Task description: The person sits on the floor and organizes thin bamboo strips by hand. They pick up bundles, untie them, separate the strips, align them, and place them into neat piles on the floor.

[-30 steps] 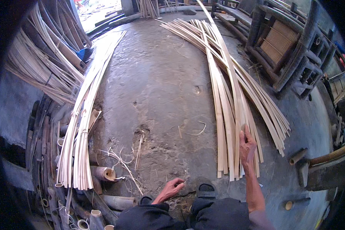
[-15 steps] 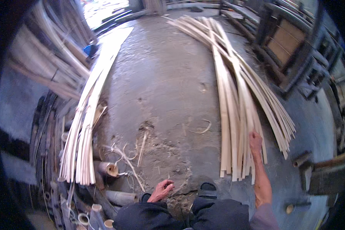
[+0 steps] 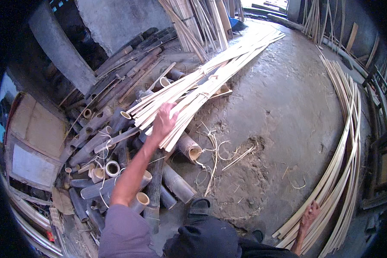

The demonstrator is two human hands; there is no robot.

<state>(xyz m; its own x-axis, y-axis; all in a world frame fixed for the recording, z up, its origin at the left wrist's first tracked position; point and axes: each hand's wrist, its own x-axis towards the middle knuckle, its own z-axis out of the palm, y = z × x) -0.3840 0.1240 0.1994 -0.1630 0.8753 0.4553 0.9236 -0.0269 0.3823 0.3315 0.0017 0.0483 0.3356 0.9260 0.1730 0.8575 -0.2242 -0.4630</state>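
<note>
Far left of centre lies a bundle of long pale bamboo strips [image 3: 228, 69], bound with thin ties. My left hand [image 3: 163, 122] is on the near end of this bundle, fingers bent over the strips; its underside is hidden. At the right, loose bamboo strips [image 3: 346, 172] lie in a long, crossing pile on the floor. My right hand [image 3: 310, 214] rests at the near end of that pile with its fingers curled round some strips. How many it grips cannot be made out.
Several cut bamboo tubes [image 3: 189, 148] are heaped at the left, beside and beneath the bundle. Thin shavings [image 3: 213, 150] and short slivers litter the rough floor [image 3: 279, 116]. A wooden-framed panel [image 3: 38, 129] stands far left. Upright strips [image 3: 193, 26] lean at the back.
The view has swung left. My left hand has gone from near my knees to the tied bundle. My right hand stays at the near end of the right pile.
</note>
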